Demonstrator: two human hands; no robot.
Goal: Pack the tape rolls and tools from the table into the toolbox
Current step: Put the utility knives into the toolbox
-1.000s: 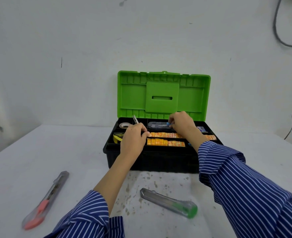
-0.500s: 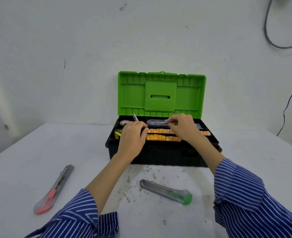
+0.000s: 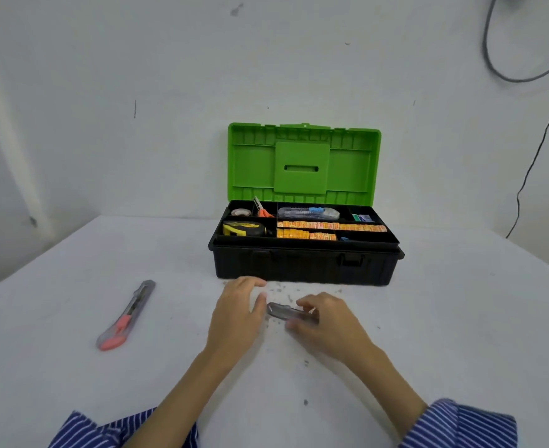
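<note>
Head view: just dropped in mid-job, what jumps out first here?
The open toolbox at the back of the table, its bright green lid upright, tray filled with a tape measure and orange strips. In front of it, the right hand grips a grey utility knife, the left hand open beside it. A red-ended utility knife lies far left.

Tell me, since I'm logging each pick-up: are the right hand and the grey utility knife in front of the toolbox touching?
Touching. The head view shows the right hand with fingers and thumb curled round the grey utility knife, covering its near end.
</note>
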